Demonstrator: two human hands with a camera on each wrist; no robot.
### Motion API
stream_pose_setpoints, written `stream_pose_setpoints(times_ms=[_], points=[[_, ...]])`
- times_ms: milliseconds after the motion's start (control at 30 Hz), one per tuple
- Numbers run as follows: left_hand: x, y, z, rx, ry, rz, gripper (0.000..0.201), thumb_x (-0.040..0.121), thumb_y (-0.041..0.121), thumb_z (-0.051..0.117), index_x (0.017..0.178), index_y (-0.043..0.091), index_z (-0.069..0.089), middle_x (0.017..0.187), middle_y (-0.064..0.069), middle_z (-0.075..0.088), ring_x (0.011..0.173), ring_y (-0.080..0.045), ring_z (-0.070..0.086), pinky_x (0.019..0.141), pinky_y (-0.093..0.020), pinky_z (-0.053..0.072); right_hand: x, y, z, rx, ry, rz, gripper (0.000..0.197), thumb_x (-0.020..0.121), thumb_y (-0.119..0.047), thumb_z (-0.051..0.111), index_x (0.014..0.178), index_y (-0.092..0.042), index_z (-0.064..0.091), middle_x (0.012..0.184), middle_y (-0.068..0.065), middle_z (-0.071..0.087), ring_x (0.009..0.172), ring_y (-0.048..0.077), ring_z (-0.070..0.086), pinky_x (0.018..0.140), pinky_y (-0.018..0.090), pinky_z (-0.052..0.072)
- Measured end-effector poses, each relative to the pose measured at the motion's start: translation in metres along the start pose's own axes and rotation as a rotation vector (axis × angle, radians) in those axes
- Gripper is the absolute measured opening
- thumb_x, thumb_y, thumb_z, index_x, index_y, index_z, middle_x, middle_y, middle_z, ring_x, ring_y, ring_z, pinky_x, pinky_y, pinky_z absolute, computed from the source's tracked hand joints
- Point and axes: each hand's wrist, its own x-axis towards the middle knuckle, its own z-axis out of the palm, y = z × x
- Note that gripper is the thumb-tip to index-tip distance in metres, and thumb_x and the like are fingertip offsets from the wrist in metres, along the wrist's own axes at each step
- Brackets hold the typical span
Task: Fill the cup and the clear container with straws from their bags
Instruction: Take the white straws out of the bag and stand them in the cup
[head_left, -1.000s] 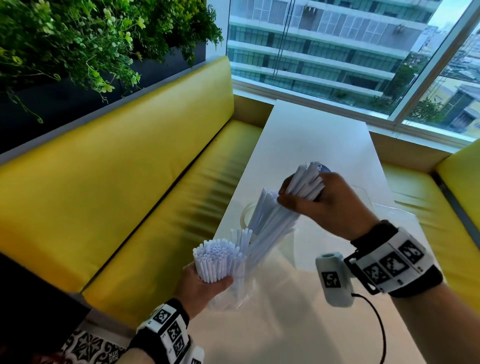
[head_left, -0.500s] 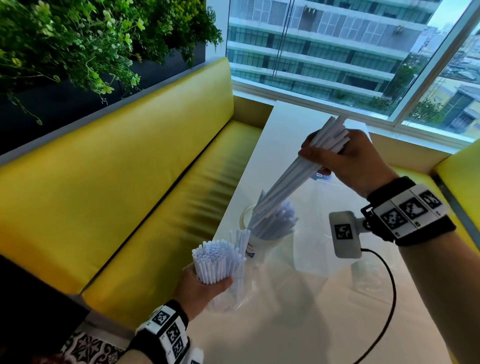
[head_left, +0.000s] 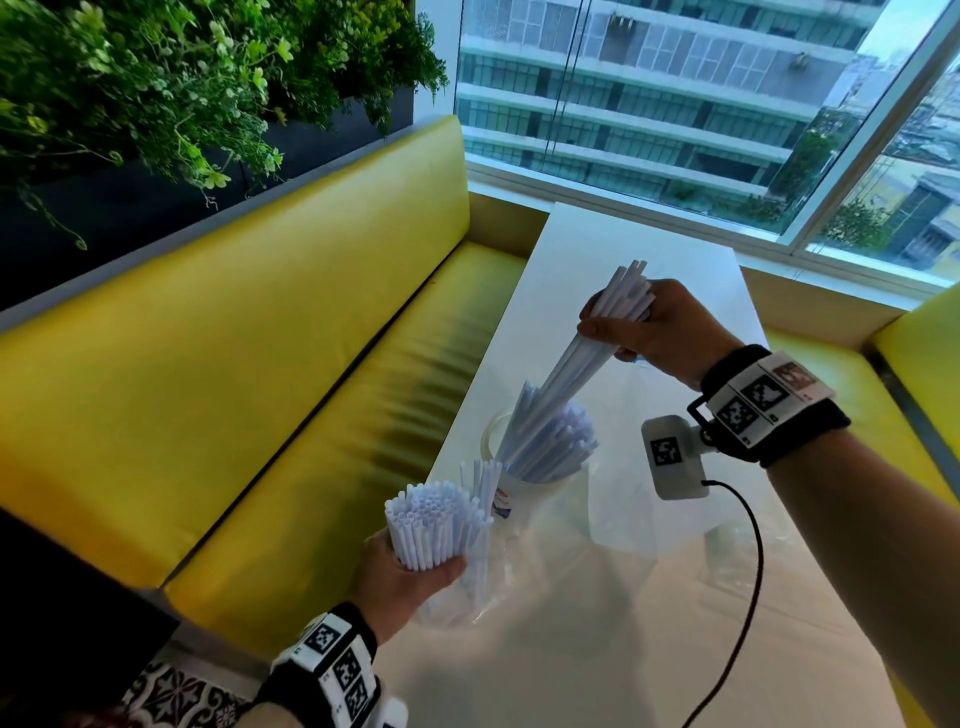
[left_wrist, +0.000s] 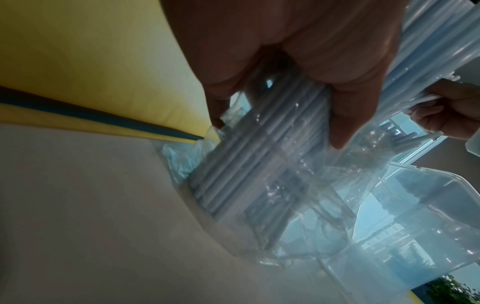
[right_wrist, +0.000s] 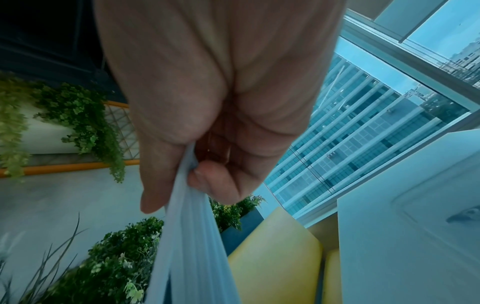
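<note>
My left hand (head_left: 405, 577) (left_wrist: 278, 131) grips a clear plastic bag of white straws (head_left: 436, 525) (left_wrist: 246, 164), standing upright at the table's near left edge. My right hand (head_left: 608, 338) (right_wrist: 179, 191) holds a bunch of white straws (head_left: 561, 379) (right_wrist: 192, 246) by its upper end, slanted down to the left. The bunch's lower ends are at the rim of the clear cup (head_left: 501, 506), which holds several straws (head_left: 561, 441). The clear container (head_left: 623, 509) (left_wrist: 428, 216) stands just right of the cup.
A long white table (head_left: 623, 249) runs toward the window. A yellow bench (head_left: 260, 389) lines its left side, and another sits at the right. A black cable (head_left: 748, 571) hangs from my right wrist camera over the table. Plants (head_left: 156, 78) overhang the bench back.
My right hand has risen from just above the cup, lifting its bunch of straws, then shifted slightly left so the bunch slants more steeply. The left hand and its bag stayed put.
</note>
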Motion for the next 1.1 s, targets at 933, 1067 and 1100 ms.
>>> stream_pose_setpoints(times_ms=[933,1067,1100], points=[[0.0,-0.006,0.001,0.002,0.038,0.011,0.045,0.053,0.039,0.09,0.091,0.043,0.066,0.091,0.012,0.075,0.085,-0.009,0.072,0.067,-0.021,0.059,-0.022,0.054,0.052,-0.403,0.191,0.022,0.066,0.08,-0.039,0.079,0.137,-0.023,0.049,0.137,-0.004,0.054,0.106,0.014,0.06,0.083,0.027,0.049],[-0.001,-0.005,0.0,0.0,0.023,-0.004,0.043,0.058,0.032,0.092,0.09,0.044,0.066,0.092,0.011,0.074,0.087,-0.011,0.072,0.068,-0.024,0.06,-0.047,0.05,0.07,-0.505,0.101,-0.195,0.076,0.091,-0.062,0.047,0.151,-0.018,0.032,0.159,0.001,0.032,0.146,0.016,0.03,0.117,0.038,0.029],[-0.001,-0.005,0.0,0.006,0.022,-0.003,0.043,0.061,0.027,0.092,0.09,0.045,0.066,0.092,0.012,0.074,0.087,-0.01,0.072,0.068,-0.024,0.06,-0.053,0.05,0.074,-0.584,0.031,-0.205,0.081,0.09,-0.067,0.04,0.154,-0.019,0.028,0.162,-0.002,0.024,0.15,0.013,0.019,0.12,0.04,0.022]])
